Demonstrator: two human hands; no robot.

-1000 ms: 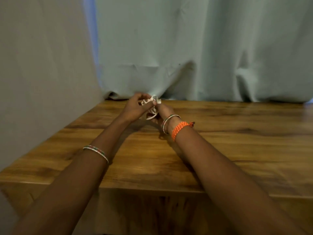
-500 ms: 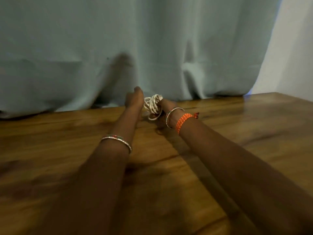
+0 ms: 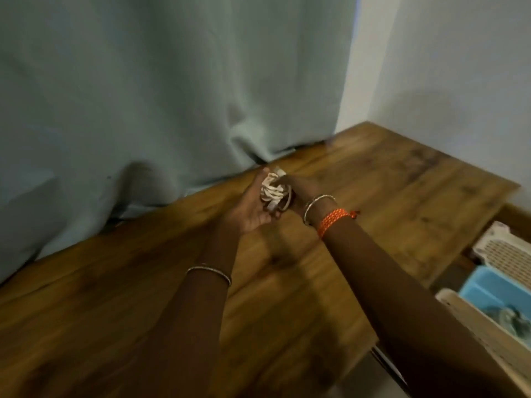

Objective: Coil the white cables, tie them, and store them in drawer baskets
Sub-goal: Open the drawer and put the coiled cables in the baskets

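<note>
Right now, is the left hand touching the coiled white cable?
Touching. The head view shows the coiled white cable lying in the upturned palm of the left hand, with the right hand also closed on it from the other side.

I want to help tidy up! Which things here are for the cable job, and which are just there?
For the job:
white cable, coiled, held in the left hand and right hand
blue basket
white basket

Just there:
curtain
wooden table
bracelets
</note>
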